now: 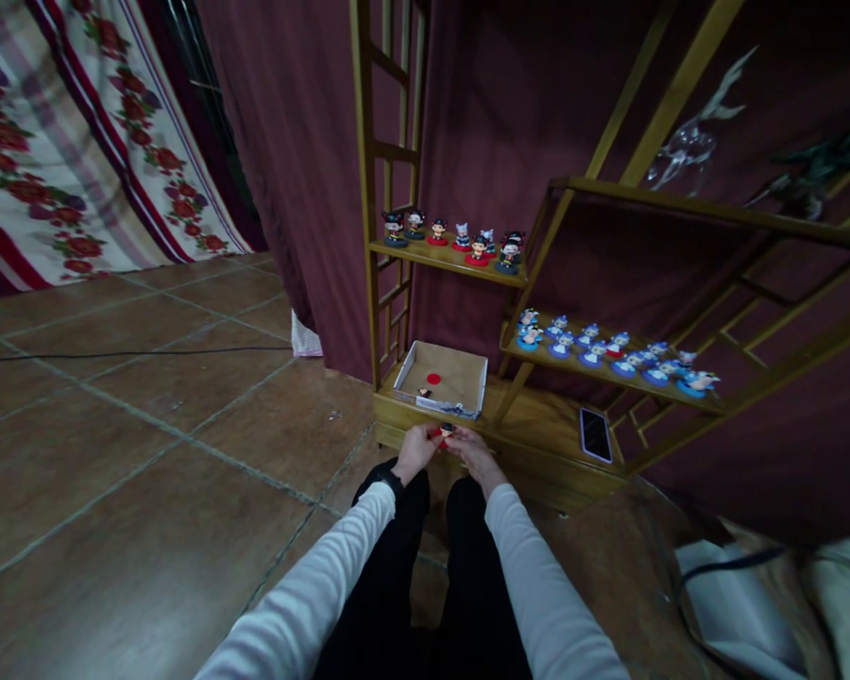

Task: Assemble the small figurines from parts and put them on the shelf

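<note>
Both my hands meet in front of me above my knees, pinching a small figurine with a red base (445, 433). My left hand (416, 451) grips its left side, fingers curled. My right hand (471, 450) holds the right side, fingers also closed. Just beyond them a shallow cardboard box (474, 378) rests on the bottom board of a wooden shelf (538, 434); inside it lie a red disc (433, 379) and a small dark piece (423, 392).
Several red-based figurines (453, 236) stand on the upper shelf, several blue-based ones (609, 351) on the middle shelf. A phone (595, 434) lies on the bottom board. Dark red curtain behind, tiled floor with a cable at left, bags (751, 604) at right.
</note>
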Tool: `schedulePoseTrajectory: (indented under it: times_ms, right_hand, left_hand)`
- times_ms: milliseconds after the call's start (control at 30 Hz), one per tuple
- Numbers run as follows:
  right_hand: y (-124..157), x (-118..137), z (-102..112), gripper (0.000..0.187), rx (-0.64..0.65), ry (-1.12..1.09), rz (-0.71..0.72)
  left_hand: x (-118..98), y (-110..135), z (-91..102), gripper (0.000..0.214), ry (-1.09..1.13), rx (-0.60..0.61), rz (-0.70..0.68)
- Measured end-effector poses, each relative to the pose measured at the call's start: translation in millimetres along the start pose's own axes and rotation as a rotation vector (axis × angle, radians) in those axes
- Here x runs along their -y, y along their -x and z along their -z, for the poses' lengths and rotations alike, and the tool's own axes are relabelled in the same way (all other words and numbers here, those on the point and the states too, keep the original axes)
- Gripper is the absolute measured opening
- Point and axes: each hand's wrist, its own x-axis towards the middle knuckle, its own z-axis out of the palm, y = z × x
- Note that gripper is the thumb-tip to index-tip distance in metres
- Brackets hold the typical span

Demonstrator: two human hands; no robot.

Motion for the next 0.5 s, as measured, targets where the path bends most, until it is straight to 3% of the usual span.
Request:
schedulePoseTrajectory:
  times_ms: [200, 500]
  right_hand:
    - [-0.5, -0.6, -1.2, 0.028, -0.013, 0.02, 0.003]
    - [-1.3, -3.0, -1.7, 0.025, -0.021, 0.03, 0.017]
  left_hand:
    - [-0.6, 0.1, 0.8, 0.018, 0.047, 0.023, 0.053]
    - [16.2, -7.8, -6.4, 0.018, 0.1, 0.036, 0.063]
